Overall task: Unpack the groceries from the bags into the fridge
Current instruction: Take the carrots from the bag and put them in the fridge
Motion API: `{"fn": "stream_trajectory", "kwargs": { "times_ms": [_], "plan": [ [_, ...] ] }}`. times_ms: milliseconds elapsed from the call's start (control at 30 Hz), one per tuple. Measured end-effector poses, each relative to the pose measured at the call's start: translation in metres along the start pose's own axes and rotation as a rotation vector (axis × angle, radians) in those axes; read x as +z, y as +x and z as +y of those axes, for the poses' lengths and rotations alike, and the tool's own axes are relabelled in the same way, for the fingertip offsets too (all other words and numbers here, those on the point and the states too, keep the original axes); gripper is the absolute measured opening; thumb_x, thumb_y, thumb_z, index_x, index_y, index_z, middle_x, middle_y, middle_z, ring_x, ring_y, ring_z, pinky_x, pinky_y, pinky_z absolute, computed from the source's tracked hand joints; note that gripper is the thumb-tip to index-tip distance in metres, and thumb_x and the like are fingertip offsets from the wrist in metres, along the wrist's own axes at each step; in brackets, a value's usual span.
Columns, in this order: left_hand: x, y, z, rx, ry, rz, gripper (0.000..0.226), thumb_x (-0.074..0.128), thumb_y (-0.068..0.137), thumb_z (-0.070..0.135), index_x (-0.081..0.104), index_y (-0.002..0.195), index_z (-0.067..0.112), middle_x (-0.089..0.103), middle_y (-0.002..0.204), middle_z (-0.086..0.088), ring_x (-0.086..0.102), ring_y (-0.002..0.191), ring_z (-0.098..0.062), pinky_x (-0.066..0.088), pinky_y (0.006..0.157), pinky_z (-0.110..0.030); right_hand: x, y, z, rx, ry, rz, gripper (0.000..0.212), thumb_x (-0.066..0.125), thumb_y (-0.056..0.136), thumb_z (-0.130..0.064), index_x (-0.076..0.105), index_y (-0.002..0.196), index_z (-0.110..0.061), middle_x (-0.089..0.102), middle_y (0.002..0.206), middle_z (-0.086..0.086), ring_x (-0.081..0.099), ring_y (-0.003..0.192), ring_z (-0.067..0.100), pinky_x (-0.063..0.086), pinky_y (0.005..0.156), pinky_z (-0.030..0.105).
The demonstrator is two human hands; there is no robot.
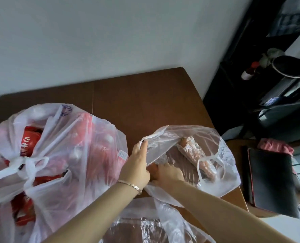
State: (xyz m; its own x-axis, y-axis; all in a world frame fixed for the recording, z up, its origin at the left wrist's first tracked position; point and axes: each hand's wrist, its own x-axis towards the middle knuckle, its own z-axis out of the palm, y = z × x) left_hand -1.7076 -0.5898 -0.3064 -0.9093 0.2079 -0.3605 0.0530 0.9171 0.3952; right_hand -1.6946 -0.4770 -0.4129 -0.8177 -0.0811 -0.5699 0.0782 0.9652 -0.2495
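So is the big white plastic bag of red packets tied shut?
Tied shut: the big white plastic bag has its handles knotted together, though gaps show red packets inside.

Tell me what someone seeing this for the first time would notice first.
The big tied bag, stuffed with red packets, fills the left side of the brown table. Just right of it, the left hand holds up the rim of a smaller clear bag. The right hand reaches inside, near a plastic-wrapped pinkish roll.
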Motion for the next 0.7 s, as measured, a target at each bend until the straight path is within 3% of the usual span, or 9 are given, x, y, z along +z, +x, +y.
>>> {"fn": "stream_trajectory", "kwargs": {
  "times_ms": [67, 233, 333, 400, 433, 500, 600, 667, 700],
  "plan": [
    [-0.001, 0.001, -0.002, -0.011, 0.032, 0.013, 0.087, 0.052, 0.083, -0.007, 0.004, 0.149, 0.025, 0.000, 0.157, 0.002, 0.058, 0.111, -0.021, 0.045, 0.066, -0.018, -0.011, -0.007, 0.004, 0.024, 0.072, 0.012, 0.046, 0.059, 0.078, -0.054, 0.058, 0.116, -0.028, 0.063, 0.115, -0.003, 0.062, 0.102, 0.021, 0.047, 0.078, 0.032],
    [-0.008, 0.011, -0.005, -0.093, 0.014, 0.003, 0.085, 0.056, 0.084, -0.003, 0.007, 0.149, 0.022, 0.000, 0.158, -0.001, 0.044, 0.129, -0.022, 0.046, 0.087, -0.021, -0.051, -0.052, 0.031, -0.029, 0.379, 0.122, 0.048, 0.070, 0.077, -0.042, 0.055, 0.118, -0.022, 0.059, 0.112, -0.002, 0.059, 0.098, 0.018, 0.044, 0.080, 0.026],
    [-0.018, 0.010, 0.002, -0.007, 0.032, 0.026, 0.070, 0.066, 0.078, 0.015, 0.036, 0.140, 0.027, 0.022, 0.149, -0.001, 0.039, 0.127, -0.020, 0.040, 0.103, -0.030, -0.079, -0.085, 0.037, -0.144, 0.589, 0.259, 0.042, 0.077, 0.071, -0.040, 0.057, 0.106, -0.029, 0.055, 0.097, -0.015, 0.055, 0.082, 0.003, 0.042, 0.075, 0.014],
    [-0.024, 0.001, 0.011, 0.203, -0.241, 0.155, 0.044, 0.066, 0.074, 0.031, 0.057, 0.117, 0.035, 0.034, 0.136, 0.015, 0.032, 0.127, -0.002, 0.029, 0.111, -0.024, -0.095, -0.100, 0.036, -0.164, 0.721, 0.359, 0.033, 0.079, 0.069, -0.037, 0.054, 0.090, -0.033, 0.055, 0.088, -0.017, 0.055, 0.077, 0.000, 0.044, 0.071, 0.013],
    [-0.030, -0.007, 0.019, 0.286, -0.451, 0.195, 0.036, 0.060, 0.074, 0.041, 0.057, 0.109, 0.039, 0.035, 0.135, 0.020, 0.030, 0.128, 0.007, 0.026, 0.111, -0.017, -0.101, -0.105, 0.033, -0.162, 0.800, 0.398, 0.030, 0.079, 0.068, -0.036, 0.054, 0.085, -0.033, 0.059, 0.087, -0.014, 0.058, 0.077, 0.002, 0.048, 0.070, 0.017],
    [-0.038, -0.018, 0.035, 0.341, -0.703, 0.110, 0.040, 0.054, 0.071, 0.055, 0.050, 0.109, 0.045, 0.039, 0.137, 0.020, 0.032, 0.130, 0.007, 0.027, 0.108, -0.014, -0.107, -0.110, 0.025, -0.143, 0.890, 0.458, 0.026, 0.078, 0.069, -0.033, 0.054, 0.080, -0.031, 0.064, 0.084, -0.007, 0.062, 0.077, 0.010, 0.052, 0.069, 0.025],
    [-0.032, -0.020, 0.047, 0.219, -0.765, -0.021, 0.044, 0.073, 0.064, 0.048, 0.054, 0.102, 0.041, 0.061, 0.112, 0.018, 0.056, 0.109, 0.002, 0.042, 0.095, -0.014, -0.108, -0.111, 0.008, -0.188, 0.804, 0.504, 0.026, 0.077, 0.069, -0.021, 0.056, 0.083, -0.026, 0.064, 0.089, -0.003, 0.061, 0.079, 0.014, 0.051, 0.069, 0.026],
    [-0.028, -0.018, 0.047, 0.093, -0.747, 0.096, 0.036, 0.078, 0.060, 0.041, 0.056, 0.089, 0.038, 0.065, 0.090, 0.018, 0.062, 0.091, 0.001, 0.046, 0.080, -0.007, -0.111, -0.107, 0.004, -0.270, 0.735, 0.401, 0.031, 0.078, 0.069, -0.018, 0.061, 0.095, -0.015, 0.063, 0.093, -0.001, 0.061, 0.084, 0.014, 0.049, 0.074, 0.024],
    [-0.027, -0.017, 0.044, 0.044, -0.721, 0.161, 0.037, 0.074, 0.056, 0.045, 0.057, 0.088, 0.036, 0.065, 0.089, 0.016, 0.063, 0.090, -0.001, 0.047, 0.077, -0.005, -0.113, -0.102, 0.007, -0.324, 0.677, 0.302, 0.037, 0.079, 0.070, -0.020, 0.061, 0.103, -0.013, 0.061, 0.097, -0.003, 0.059, 0.086, 0.010, 0.047, 0.076, 0.018]
  ]
}}
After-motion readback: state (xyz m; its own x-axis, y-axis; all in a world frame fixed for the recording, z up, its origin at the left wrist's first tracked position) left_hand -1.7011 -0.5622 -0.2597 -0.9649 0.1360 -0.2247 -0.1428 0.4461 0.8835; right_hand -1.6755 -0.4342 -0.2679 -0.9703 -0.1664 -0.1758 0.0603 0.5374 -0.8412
